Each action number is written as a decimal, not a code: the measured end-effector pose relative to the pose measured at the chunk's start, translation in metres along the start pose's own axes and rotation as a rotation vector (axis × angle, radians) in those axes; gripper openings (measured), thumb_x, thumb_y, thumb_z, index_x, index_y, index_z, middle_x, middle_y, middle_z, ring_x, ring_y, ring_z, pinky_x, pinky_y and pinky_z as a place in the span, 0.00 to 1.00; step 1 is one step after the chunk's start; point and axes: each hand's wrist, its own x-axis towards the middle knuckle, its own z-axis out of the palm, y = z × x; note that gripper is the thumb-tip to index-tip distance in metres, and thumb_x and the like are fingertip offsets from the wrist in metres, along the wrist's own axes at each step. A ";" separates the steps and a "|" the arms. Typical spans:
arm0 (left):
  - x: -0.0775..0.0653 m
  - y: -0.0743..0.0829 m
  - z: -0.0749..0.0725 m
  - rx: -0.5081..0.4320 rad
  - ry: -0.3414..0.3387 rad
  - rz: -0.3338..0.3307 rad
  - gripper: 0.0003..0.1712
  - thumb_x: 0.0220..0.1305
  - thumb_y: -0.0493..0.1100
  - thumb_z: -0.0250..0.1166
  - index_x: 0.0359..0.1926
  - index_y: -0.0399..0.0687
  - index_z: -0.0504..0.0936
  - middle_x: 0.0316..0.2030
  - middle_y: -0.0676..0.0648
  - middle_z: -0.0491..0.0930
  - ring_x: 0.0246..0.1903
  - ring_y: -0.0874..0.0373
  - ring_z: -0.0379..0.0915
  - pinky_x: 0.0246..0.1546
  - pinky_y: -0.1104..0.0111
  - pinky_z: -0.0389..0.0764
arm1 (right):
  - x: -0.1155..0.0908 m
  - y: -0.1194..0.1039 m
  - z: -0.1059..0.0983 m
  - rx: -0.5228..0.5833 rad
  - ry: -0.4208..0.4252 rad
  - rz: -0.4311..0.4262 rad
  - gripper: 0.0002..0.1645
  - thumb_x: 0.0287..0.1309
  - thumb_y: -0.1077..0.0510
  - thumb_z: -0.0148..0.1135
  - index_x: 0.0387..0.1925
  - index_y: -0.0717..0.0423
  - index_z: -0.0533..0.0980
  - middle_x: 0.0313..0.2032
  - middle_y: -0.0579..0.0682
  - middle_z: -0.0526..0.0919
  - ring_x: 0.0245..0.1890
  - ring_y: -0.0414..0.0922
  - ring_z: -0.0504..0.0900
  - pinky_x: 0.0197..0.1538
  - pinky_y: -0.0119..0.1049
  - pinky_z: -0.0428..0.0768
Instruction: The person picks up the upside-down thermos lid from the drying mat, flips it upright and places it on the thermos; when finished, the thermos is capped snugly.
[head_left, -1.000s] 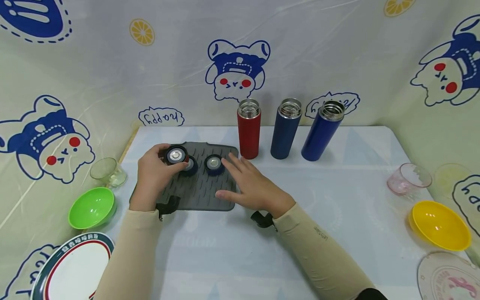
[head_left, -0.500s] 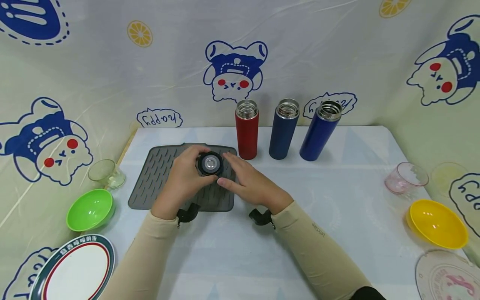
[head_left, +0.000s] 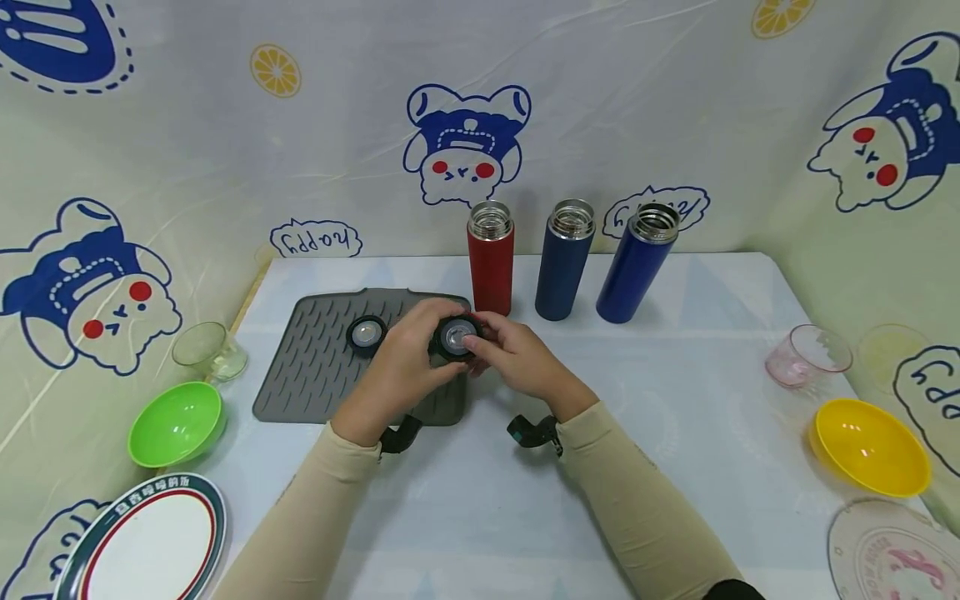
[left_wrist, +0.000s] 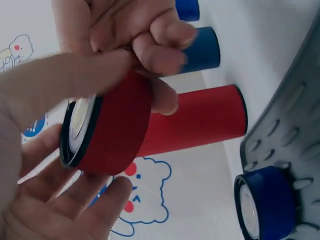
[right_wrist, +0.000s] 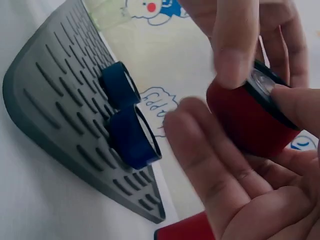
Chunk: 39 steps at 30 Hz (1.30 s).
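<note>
Between both hands is a red bottle lid [head_left: 456, 335], its silvery inner side facing up in the head view. My left hand [head_left: 405, 354] grips it, thumb on the near side and fingers round the far side. My right hand [head_left: 525, 358] pinches it from the right, thumb over the inner face, fingers beneath. On the grey ridged mat [head_left: 307, 367] stand a teal-blue lid [right_wrist: 120, 85] and a deep blue lid [right_wrist: 135, 137]. In the head view one lid [head_left: 367, 335] shows left of my hands; the other is hidden behind them.
Uncapped red [head_left: 492, 271], dark blue [head_left: 564, 271] and bright blue [head_left: 636, 275] bottles stand behind the hands. At left are a glass [head_left: 210, 350], green bowl [head_left: 177, 425] and plate [head_left: 146, 542]. A pink glass [head_left: 806, 358], yellow bowl [head_left: 870, 447] and pale plate [head_left: 888, 550] are at right.
My left hand has carried the red lid rightward across the mat toward my right hand. The right hand, open before, has taken hold of the lid too.
</note>
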 end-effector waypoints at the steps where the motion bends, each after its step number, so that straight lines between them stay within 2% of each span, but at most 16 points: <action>1: 0.000 0.000 0.001 -0.015 -0.008 0.001 0.42 0.45 0.43 0.77 0.62 0.47 0.66 0.58 0.51 0.67 0.55 0.61 0.64 0.53 0.66 0.71 | -0.002 -0.003 -0.001 0.010 0.012 -0.006 0.26 0.67 0.52 0.52 0.63 0.57 0.63 0.44 0.52 0.79 0.36 0.48 0.82 0.42 0.41 0.79; 3: -0.001 0.000 0.002 -0.066 -0.017 -0.027 0.44 0.50 0.49 0.74 0.66 0.50 0.63 0.59 0.52 0.66 0.56 0.61 0.63 0.53 0.64 0.71 | -0.004 -0.008 -0.002 0.028 0.034 -0.021 0.24 0.68 0.56 0.52 0.62 0.59 0.63 0.45 0.53 0.79 0.37 0.48 0.82 0.42 0.40 0.79; 5: -0.002 0.000 0.003 -0.164 -0.011 -0.096 0.43 0.55 0.54 0.69 0.68 0.51 0.60 0.60 0.51 0.66 0.56 0.61 0.64 0.53 0.63 0.71 | -0.007 -0.013 -0.003 0.052 0.053 -0.038 0.24 0.68 0.59 0.52 0.62 0.61 0.63 0.46 0.55 0.78 0.38 0.50 0.82 0.43 0.41 0.79; 8: -0.004 -0.002 0.005 -0.346 0.002 -0.273 0.38 0.62 0.60 0.60 0.68 0.52 0.61 0.58 0.51 0.69 0.54 0.60 0.68 0.51 0.61 0.73 | -0.009 -0.014 -0.004 0.097 0.072 -0.058 0.24 0.66 0.62 0.53 0.62 0.59 0.64 0.47 0.55 0.77 0.39 0.54 0.81 0.45 0.42 0.79; 12: -0.005 -0.006 0.007 -0.563 -0.046 -0.495 0.39 0.64 0.66 0.51 0.67 0.49 0.61 0.58 0.48 0.69 0.49 0.56 0.73 0.51 0.57 0.73 | -0.008 -0.002 -0.005 0.073 0.088 -0.073 0.25 0.63 0.62 0.57 0.62 0.50 0.67 0.48 0.51 0.77 0.40 0.52 0.82 0.46 0.39 0.78; 15: -0.005 -0.006 0.009 -0.657 -0.099 -0.572 0.40 0.63 0.68 0.50 0.66 0.46 0.64 0.56 0.47 0.71 0.47 0.53 0.76 0.52 0.56 0.71 | -0.007 0.008 -0.006 0.012 0.094 -0.084 0.26 0.62 0.59 0.59 0.61 0.41 0.68 0.50 0.46 0.77 0.40 0.47 0.82 0.46 0.38 0.78; 19: -0.004 -0.005 0.012 -0.726 -0.103 -0.581 0.35 0.62 0.64 0.57 0.60 0.44 0.71 0.51 0.46 0.75 0.46 0.47 0.76 0.50 0.56 0.73 | -0.006 0.010 -0.006 -0.044 0.094 -0.107 0.27 0.62 0.60 0.59 0.62 0.39 0.68 0.52 0.43 0.76 0.42 0.44 0.81 0.47 0.37 0.78; 22: -0.004 -0.006 0.014 -0.771 -0.077 -0.558 0.30 0.62 0.57 0.62 0.58 0.43 0.73 0.49 0.44 0.76 0.45 0.43 0.76 0.48 0.54 0.74 | -0.009 0.006 -0.007 -0.031 0.051 -0.124 0.31 0.62 0.65 0.57 0.65 0.44 0.65 0.56 0.45 0.73 0.47 0.46 0.79 0.48 0.37 0.77; 25: -0.005 -0.007 0.015 -0.755 -0.049 -0.533 0.27 0.61 0.55 0.64 0.57 0.46 0.75 0.48 0.46 0.76 0.45 0.46 0.76 0.48 0.54 0.74 | -0.015 -0.004 -0.008 0.041 -0.018 -0.118 0.36 0.61 0.69 0.56 0.68 0.49 0.60 0.61 0.49 0.67 0.53 0.50 0.75 0.51 0.38 0.75; 27: -0.005 -0.008 0.016 -0.724 -0.035 -0.513 0.27 0.60 0.54 0.65 0.57 0.48 0.76 0.49 0.48 0.77 0.45 0.50 0.75 0.48 0.56 0.75 | -0.020 -0.010 -0.008 0.084 -0.044 -0.103 0.37 0.62 0.68 0.57 0.69 0.50 0.58 0.63 0.51 0.64 0.56 0.52 0.72 0.53 0.39 0.74; 29: -0.006 -0.009 0.016 -0.689 -0.024 -0.493 0.28 0.57 0.54 0.68 0.57 0.50 0.76 0.49 0.50 0.77 0.47 0.54 0.74 0.48 0.59 0.75 | -0.022 -0.015 -0.009 0.101 -0.041 -0.085 0.35 0.63 0.64 0.57 0.69 0.50 0.58 0.64 0.51 0.63 0.58 0.51 0.70 0.53 0.39 0.73; 32: -0.006 -0.010 0.018 -0.685 -0.006 -0.455 0.31 0.53 0.53 0.71 0.58 0.51 0.76 0.51 0.52 0.76 0.49 0.56 0.73 0.49 0.63 0.74 | -0.024 -0.018 -0.009 0.092 -0.014 -0.080 0.32 0.65 0.60 0.56 0.68 0.52 0.60 0.63 0.52 0.65 0.58 0.50 0.70 0.53 0.38 0.73; 39: -0.005 -0.003 0.015 -0.764 0.067 -0.398 0.32 0.50 0.43 0.74 0.57 0.46 0.75 0.52 0.50 0.76 0.50 0.54 0.74 0.48 0.64 0.75 | -0.024 -0.020 -0.010 0.073 0.046 -0.121 0.30 0.64 0.64 0.56 0.67 0.55 0.62 0.62 0.49 0.68 0.57 0.49 0.71 0.54 0.39 0.73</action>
